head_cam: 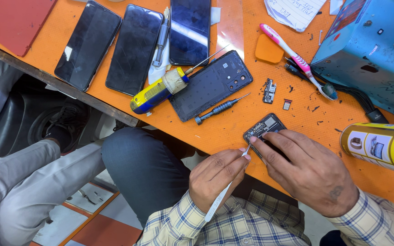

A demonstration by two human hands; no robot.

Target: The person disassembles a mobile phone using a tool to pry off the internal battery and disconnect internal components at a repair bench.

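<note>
Nearest the camera, the left hand (217,180) is closed around a thin white pry tool (224,191), its long axis running from lower left up to the tip at the near edge of the opened phone (265,130). The right hand (308,171) lies flat over the phone's lower part, fingers pressing it to the orange counter (233,132); it grips nothing else. The phone lies just up and right of the left hand. Farther off lie a small screwdriver (220,108), a dark back cover (210,84), a yellow-blue tube (158,91), and three dark phones (135,48) beyond.
</note>
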